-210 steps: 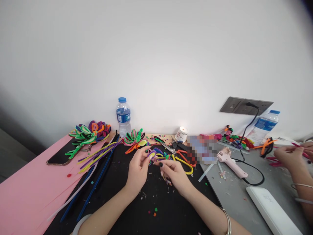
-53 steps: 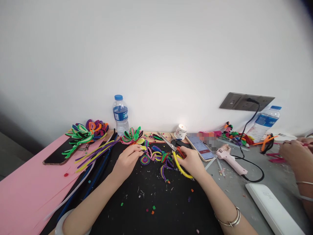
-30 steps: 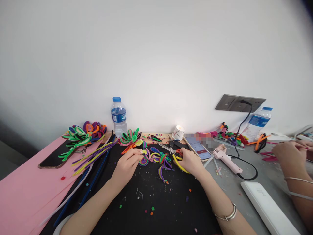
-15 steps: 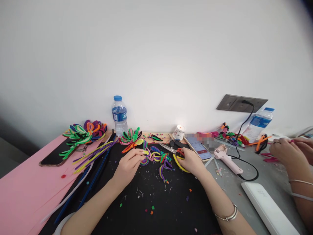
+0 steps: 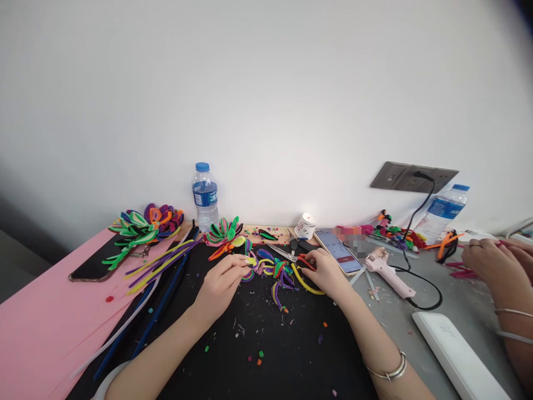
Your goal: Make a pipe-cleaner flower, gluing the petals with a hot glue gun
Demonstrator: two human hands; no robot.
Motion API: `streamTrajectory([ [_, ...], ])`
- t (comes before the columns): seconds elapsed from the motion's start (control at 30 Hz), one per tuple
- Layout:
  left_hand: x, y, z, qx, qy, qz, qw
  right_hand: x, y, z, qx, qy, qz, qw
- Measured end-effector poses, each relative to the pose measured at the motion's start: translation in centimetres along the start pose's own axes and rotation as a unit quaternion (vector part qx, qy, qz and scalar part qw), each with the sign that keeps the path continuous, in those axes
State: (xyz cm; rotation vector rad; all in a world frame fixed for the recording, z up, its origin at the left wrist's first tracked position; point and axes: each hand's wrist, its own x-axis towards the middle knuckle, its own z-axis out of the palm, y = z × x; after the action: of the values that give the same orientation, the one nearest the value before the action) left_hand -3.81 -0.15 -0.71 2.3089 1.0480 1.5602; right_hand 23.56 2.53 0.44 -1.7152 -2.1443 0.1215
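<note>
My left hand (image 5: 222, 278) is closed, its thumb and forefinger pinching a small yellow piece (image 5: 251, 261) over the black mat (image 5: 233, 355). My right hand (image 5: 328, 275) rests at the red-handled scissors (image 5: 283, 253), with its fingers curled at the handles; a yellow pipe cleaner (image 5: 303, 282) curves beside and under it. Whether those fingers grip the scissors is unclear. Between my hands lies a figure of purple, green, yellow and red pipe cleaners (image 5: 281, 271).
A water bottle (image 5: 205, 197) stands at the wall, near pipe-cleaner flowers (image 5: 225, 236). Loose pipe cleaners (image 5: 162, 266) lie left. To the right are a phone (image 5: 339, 253), a corded glue gun (image 5: 389, 275), a white case (image 5: 458, 355) and another person's hands (image 5: 495, 264).
My right hand's fingers have shifted slightly at the red handles, and the yellow pipe cleaner beside them has moved a little left. My left hand keeps its pinch.
</note>
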Motion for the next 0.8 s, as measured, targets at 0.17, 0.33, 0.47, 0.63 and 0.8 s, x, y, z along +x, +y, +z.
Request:
streamTrajectory([
  [0.17,-0.1,0.7,0.3,-0.016,0.015,0.020,1.000,-0.3,-1.7,-0.9,0.080,0.068,-0.046,0.993],
  [0.33,0.0,2.6,1.0,-0.128,0.029,-0.082,0.988,-1.3,-4.7,-0.6,0.184,0.050,-0.109,0.976],
  [0.47,0.0,3.2,2.0,-0.285,0.047,-0.335,0.897,-2.2,-6.2,0.2,0.247,0.021,-0.128,0.960],
  [0.63,-0.1,3.1,2.7,-0.479,0.056,-0.504,0.716,-2.7,-6.8,0.8,0.292,0.020,-0.095,0.951],
  [0.8,-0.3,3.5,2.7,-0.504,0.043,-0.524,0.686,-2.7,-7.3,1.1,0.334,-0.006,-0.049,0.941],
])
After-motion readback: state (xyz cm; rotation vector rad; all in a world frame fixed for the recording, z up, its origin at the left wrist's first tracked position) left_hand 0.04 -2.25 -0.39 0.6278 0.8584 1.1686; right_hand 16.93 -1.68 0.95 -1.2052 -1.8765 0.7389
